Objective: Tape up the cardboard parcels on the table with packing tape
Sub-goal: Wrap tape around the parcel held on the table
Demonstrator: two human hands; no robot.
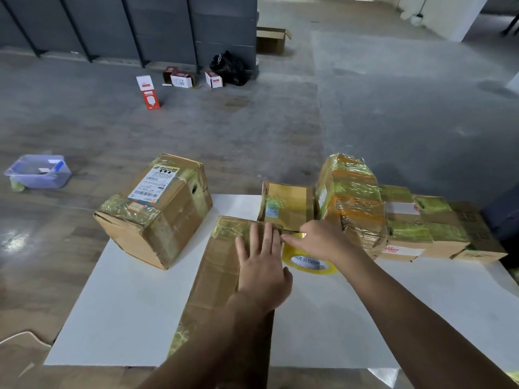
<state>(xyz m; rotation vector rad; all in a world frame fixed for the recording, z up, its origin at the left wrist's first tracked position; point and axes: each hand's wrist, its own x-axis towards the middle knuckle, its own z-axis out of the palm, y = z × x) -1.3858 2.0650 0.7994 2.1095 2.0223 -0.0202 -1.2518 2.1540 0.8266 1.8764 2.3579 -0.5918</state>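
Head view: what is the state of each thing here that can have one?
long parcel, shut, partly taped.
left hand, flat on the long parcel.
right hand, holds the tape roll.
big box, shut, taped.
floor box, flaps open.
tub, no lid.

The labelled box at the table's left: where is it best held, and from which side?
Grip the labelled box with the left hand and right hand on two opposite side faces, low down, coming from the near side. It looks too wide for one hand, and a corner points toward the person.
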